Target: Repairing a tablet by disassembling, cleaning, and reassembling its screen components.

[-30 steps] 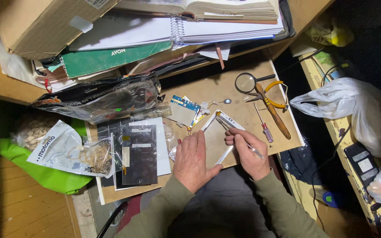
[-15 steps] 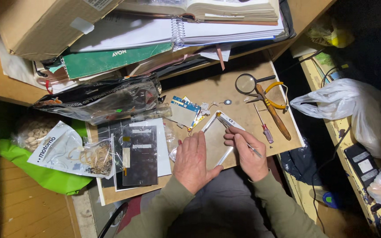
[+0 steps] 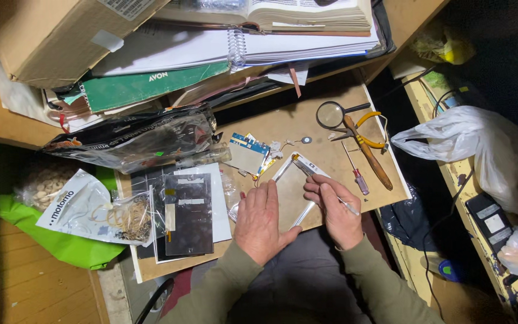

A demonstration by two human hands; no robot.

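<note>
A white rectangular phone frame (image 3: 298, 186) lies on the brown wooden board (image 3: 307, 129). My left hand (image 3: 264, 221) rests flat on the frame's left side, pressing it down. My right hand (image 3: 334, 210) grips a thin metal tool (image 3: 325, 189) like a pen, its tip at the frame's top corner. A small blue-edged circuit board (image 3: 247, 153) lies just beyond the frame, with tiny loose parts and a small round piece (image 3: 306, 140) near it.
A magnifying glass (image 3: 333, 114), a wooden-handled tool (image 3: 368, 153), yellow-handled pliers (image 3: 374, 129) and a small screwdriver (image 3: 356, 171) lie right of the frame. A dark screen panel (image 3: 187, 213) and plastic bags (image 3: 133, 141) sit left. Books (image 3: 241, 42) and a cardboard box (image 3: 55, 30) crowd the back.
My hands have hardly moved. The right hand keeps the tool at the frame's top corner with only slight shifts.
</note>
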